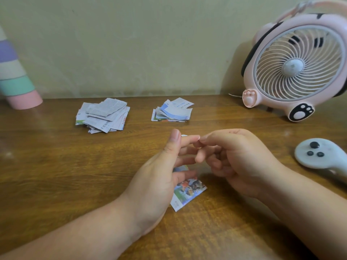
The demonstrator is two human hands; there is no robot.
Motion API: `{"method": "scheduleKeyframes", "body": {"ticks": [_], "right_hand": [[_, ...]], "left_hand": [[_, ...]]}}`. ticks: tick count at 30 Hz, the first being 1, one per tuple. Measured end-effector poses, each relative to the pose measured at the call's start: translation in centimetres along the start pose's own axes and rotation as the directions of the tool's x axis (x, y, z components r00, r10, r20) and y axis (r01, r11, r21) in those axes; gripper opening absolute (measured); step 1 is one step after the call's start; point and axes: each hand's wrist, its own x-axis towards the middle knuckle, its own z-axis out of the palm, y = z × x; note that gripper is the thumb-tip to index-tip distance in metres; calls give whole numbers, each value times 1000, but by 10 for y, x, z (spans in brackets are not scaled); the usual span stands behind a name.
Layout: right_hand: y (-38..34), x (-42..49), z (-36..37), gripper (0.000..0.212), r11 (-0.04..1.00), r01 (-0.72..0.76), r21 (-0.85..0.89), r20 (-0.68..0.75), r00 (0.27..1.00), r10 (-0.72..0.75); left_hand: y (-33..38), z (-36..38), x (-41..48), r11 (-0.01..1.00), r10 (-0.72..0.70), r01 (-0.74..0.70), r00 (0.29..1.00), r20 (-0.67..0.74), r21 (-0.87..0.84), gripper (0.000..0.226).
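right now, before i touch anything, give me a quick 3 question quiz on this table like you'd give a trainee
1. How many piles of paper cuttings lie toward the back of the table?
2. True or false: the pink fan stands on the person's left.
3. What lies on the table beneath the fingers of the left hand? A) a colour-printed cutting B) scissors C) a cup

Key
1. Two: the left pile and the right pile.
2. False, it stands on the right.
3. A.
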Motion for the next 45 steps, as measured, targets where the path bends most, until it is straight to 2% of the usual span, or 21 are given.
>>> {"method": "scheduleKeyframes", "body": {"ticks": [5, 11, 15, 26, 31, 41, 45], "right_hand": [[-1, 0, 1, 20, 998, 50, -46, -16, 999, -51], [-2, -1, -2, 25, 956, 131, -261, -67, 986, -153], [-2, 1, -4, 19, 973, 98, -208, -63, 992, -113], [-1, 0, -2, 22, 993, 107, -45, -2, 994, -107], [0, 0, 0, 29, 994, 108, -25, -1, 994, -109], [2, 0, -1, 17, 990, 141, -24, -23, 990, -141], [3, -1, -1, 24, 989, 143, -38, -20, 989, -144]], "left_hand": [[-1, 0, 0, 999, 26, -26, 1000, 7, 27, 61], [-2, 1, -1, 995, 52, -52, 999, 8, 86, 64], [-3, 1, -1, 995, 53, -52, 999, -3, 85, 65], [-2, 1, -2, 995, 60, -61, 998, 5, 81, 64], [-2, 1, -1, 995, 59, -58, 998, -8, 80, 63], [-3, 0, -1, 993, 71, -71, 997, 11, 98, 60], [-4, -1, -1, 992, 81, -82, 997, 16, 91, 60]]}}
